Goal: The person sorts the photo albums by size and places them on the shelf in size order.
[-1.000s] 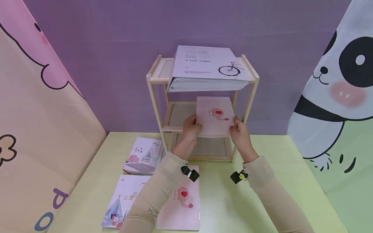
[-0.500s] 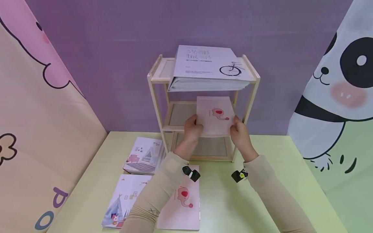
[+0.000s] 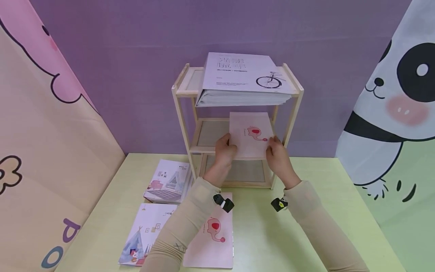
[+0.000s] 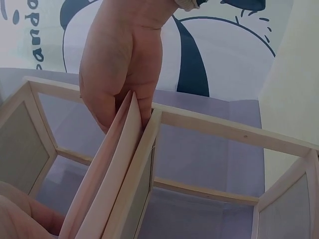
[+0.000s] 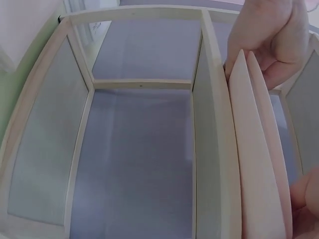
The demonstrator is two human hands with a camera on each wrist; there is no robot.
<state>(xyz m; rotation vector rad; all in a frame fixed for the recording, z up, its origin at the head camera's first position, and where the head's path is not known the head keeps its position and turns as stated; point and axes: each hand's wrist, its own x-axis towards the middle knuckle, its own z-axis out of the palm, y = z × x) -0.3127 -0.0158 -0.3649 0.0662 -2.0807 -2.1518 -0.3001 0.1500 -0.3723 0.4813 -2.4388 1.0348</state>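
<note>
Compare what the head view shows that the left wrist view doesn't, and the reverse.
Head only: the thick bicycle book on the top of the rack, white-covered books and a flat pink booklet on the table.
Left wrist only: dark lettering on the backdrop, and the held booklet edge-on, its layers parted.
Both: that held booklet, the rack, the left hand and the right hand.

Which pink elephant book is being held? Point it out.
The upper pink book, held by the left grip and right grip at the middle shelf; the other pink book lies on the table.
</note>
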